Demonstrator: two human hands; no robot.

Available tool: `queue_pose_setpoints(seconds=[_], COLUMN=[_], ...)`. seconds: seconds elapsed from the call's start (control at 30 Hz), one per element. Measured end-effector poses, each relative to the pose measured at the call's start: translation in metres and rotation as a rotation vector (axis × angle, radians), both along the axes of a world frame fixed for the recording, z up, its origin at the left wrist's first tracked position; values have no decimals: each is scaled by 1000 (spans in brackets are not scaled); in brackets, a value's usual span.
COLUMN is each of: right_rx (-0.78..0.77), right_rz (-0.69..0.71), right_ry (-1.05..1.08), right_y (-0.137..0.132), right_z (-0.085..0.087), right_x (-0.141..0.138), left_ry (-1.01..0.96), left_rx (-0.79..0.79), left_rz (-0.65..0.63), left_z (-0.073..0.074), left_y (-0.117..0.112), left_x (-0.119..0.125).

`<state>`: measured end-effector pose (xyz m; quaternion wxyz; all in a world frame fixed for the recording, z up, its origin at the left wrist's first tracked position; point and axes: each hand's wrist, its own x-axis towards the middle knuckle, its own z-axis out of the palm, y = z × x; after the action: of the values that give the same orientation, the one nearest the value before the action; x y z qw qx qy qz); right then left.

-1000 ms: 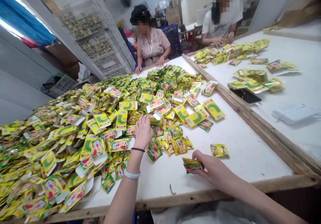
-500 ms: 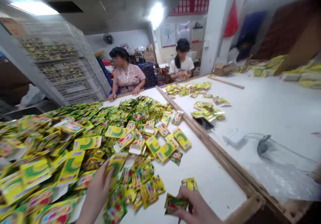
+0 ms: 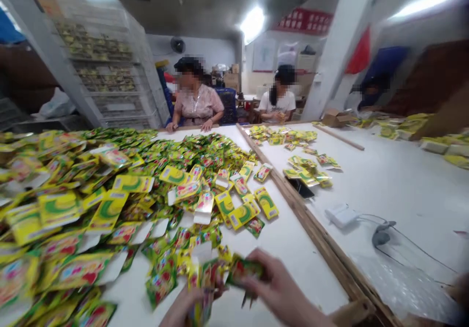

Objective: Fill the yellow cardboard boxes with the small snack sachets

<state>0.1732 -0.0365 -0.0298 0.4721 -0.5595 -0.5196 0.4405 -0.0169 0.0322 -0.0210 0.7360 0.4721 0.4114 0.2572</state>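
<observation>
My left hand (image 3: 188, 303) is closed around a small yellow and green carton (image 3: 200, 280), whose white end flap stands up. Close by on the right, my right hand (image 3: 274, 283) pinches a dark green sachet (image 3: 242, 271) with red on it, held beside the carton's upper end. Thin dark tips poke out below that hand; I cannot make out what they are. Loose yellow and green sachets (image 3: 161, 280) lie on the white table just beyond my left hand. Both hands are slightly blurred.
A big heap of sachets and flat cartons (image 3: 102, 209) covers the left side. A wooden strip (image 3: 293, 205) divides the table (image 3: 308, 263). Beyond it are a phone (image 3: 302, 188), a white adapter (image 3: 341, 214) with cable, and plastic wrap (image 3: 406, 288). Two people (image 3: 198, 102) sit opposite.
My left hand has moved right and nearer with a carton from the heap. My right hand, with the sachet, has come up slightly to meet it. The view has shifted a little.
</observation>
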Motion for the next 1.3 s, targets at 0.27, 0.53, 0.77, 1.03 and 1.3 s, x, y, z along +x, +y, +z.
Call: queue_pose_setpoints(seconds=[0.27, 0.53, 0.77, 1.03, 1.3], right_rx=[83, 191, -10, 138, 190], right_rz=[178, 753, 605, 434, 442], right_ry=[152, -802, -555, -564, -736], right_y=[23, 16, 0, -6, -30], right_z=[58, 81, 63, 25, 26], right_x=[14, -1, 10, 14, 9], left_ry=[-129, 128, 80, 74, 14], left_rx=[-27, 217, 242, 278, 187], left_rz=[-143, -358, -366, -472, -465], left_z=[21, 10, -1, -6, -18], left_y=[-23, -36, -38, -29, -41], left_x=[14, 7, 6, 13, 19])
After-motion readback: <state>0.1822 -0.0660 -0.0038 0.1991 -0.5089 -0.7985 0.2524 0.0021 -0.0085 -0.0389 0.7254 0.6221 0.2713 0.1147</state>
